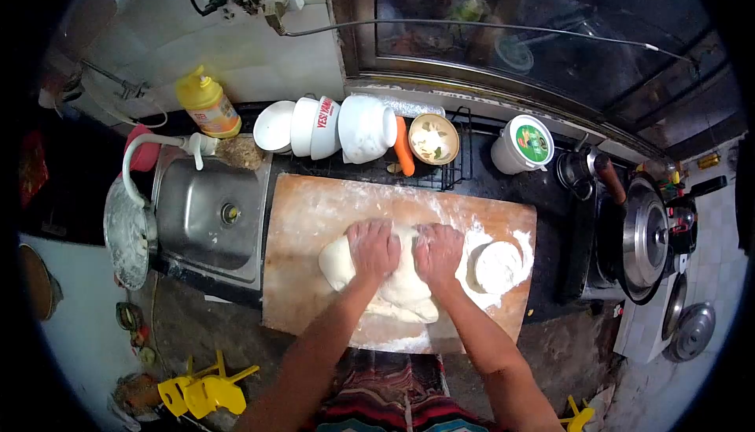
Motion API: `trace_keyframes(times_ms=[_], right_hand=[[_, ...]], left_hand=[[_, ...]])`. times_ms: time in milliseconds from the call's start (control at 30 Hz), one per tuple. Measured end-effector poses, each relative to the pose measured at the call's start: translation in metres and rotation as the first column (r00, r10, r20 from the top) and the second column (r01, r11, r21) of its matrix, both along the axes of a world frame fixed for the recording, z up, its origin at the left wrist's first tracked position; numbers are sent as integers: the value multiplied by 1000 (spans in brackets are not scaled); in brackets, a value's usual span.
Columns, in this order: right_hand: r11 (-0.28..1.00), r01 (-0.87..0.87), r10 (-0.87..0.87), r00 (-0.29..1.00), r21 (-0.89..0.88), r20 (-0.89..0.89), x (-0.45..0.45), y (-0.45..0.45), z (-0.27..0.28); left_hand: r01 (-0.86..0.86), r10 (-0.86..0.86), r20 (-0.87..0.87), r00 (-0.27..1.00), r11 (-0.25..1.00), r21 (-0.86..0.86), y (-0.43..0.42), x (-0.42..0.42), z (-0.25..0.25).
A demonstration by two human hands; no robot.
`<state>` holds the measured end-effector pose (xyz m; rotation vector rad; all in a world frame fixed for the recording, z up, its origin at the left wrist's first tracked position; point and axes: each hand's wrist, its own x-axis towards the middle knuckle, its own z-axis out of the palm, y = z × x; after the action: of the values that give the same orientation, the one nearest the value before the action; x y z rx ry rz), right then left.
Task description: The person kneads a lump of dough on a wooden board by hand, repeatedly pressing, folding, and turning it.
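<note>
A large lump of pale dough (405, 281) lies on a floured wooden board (314, 200). My left hand (374, 248) presses down on its left part, with the fingers bent over the dough. On the right part, my right hand (439, 251) curls its fingers into the dough, pointing inward. Both hands are dusted with flour. A fold of dough hangs toward the board's near edge. Right of my right hand is a round bowl of white flour (498, 267), with loose flour scattered around it.
A steel sink (208, 223) adjoins the board on the left. Behind it stand a yellow pump bottle (208, 105), stacked white bowls (366, 129) and a small bowl of food scraps (433, 139). A lidded white tub (523, 146) and a lidded pan (645, 235) are at the right.
</note>
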<state>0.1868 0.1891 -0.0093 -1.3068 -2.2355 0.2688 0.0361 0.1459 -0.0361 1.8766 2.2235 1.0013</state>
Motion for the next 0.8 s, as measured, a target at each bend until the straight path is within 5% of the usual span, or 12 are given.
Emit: trace_keyframes(times_ms=[233,267,300,333,367,400,467,533,633,800], right_hand=[[973,105,-70,983,-204,171,-15,32,11],[965,95,-61,988,-245,142,-9,25,7],[955,86,-55,992,-284,114,-2,18,8],[944,46,-59,998,-326,-30,-1,-15,74],[950,-30,25,999,-312,-20,13,-31,55],[974,-76,65,996,-212,-60,17,-59,59],[984,-157,133,963,-88,-236,24,-110,69],[950,-232,198,965,-207,-170,41,-136,72],[877,-348,372,928,-332,10,59,-143,96],[863,-318,429,872,-394,236,77,-129,105]], left_hand=[[47,-45,21,999,991,-123,46,-18,-6],[146,-160,-26,987,944,-295,42,-21,-1],[135,-76,165,983,912,-387,37,-24,16],[148,25,337,941,867,-476,30,-27,40],[178,143,483,864,811,-558,21,-28,66],[172,118,426,897,794,-583,14,-19,92],[255,-175,207,963,843,-473,-4,6,81],[289,-334,-43,942,866,-407,-47,32,78],[223,-252,-193,948,962,-160,-100,42,63],[47,-56,-102,993,995,-88,-159,60,60]])
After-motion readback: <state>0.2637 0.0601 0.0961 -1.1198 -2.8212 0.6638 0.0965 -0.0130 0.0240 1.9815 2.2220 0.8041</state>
